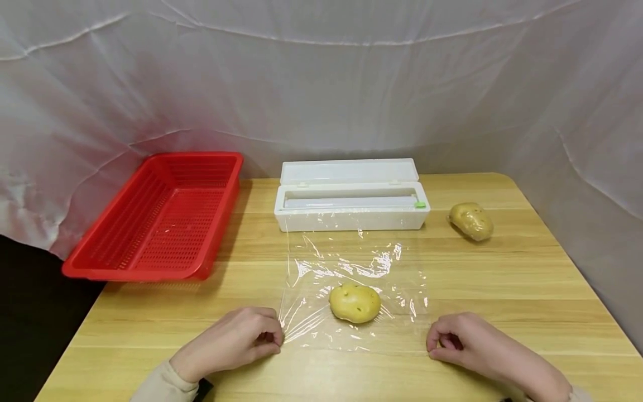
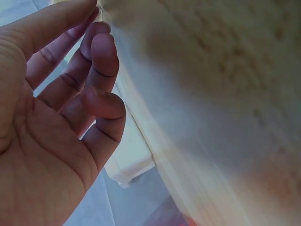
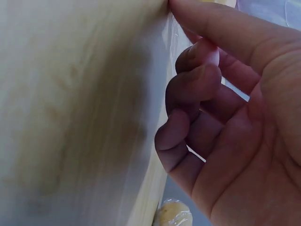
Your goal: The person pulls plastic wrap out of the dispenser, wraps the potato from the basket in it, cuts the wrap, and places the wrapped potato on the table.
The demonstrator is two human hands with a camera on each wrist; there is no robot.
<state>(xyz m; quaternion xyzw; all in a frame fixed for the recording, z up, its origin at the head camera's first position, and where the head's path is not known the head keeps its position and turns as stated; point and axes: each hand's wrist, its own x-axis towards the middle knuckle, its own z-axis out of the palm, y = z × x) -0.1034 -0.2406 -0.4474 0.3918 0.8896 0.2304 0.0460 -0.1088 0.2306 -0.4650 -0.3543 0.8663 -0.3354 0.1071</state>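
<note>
A sheet of clear cling film (image 1: 351, 268) runs from the white cling film dispenser (image 1: 351, 220) toward me over the table. On the film lies a bare yellow potato (image 1: 355, 303). My left hand (image 1: 246, 338) pinches the film's near left corner between thumb and forefinger, and creases fan out from there. At the near right corner, my right hand (image 1: 467, 343) pinches the film the same way. The other fingers of both hands curl loosely, as the left hand (image 2: 61, 94) and right hand (image 3: 225, 108) show in the wrist views.
The dispenser's lid (image 1: 350, 171) stands open at the back, with a green slider (image 1: 420, 205) at its right end. A film-wrapped potato (image 1: 471, 221) lies at the back right. A red plastic basket (image 1: 211, 245) stands on the left. Pale cloth (image 1: 321, 84) hangs behind the table.
</note>
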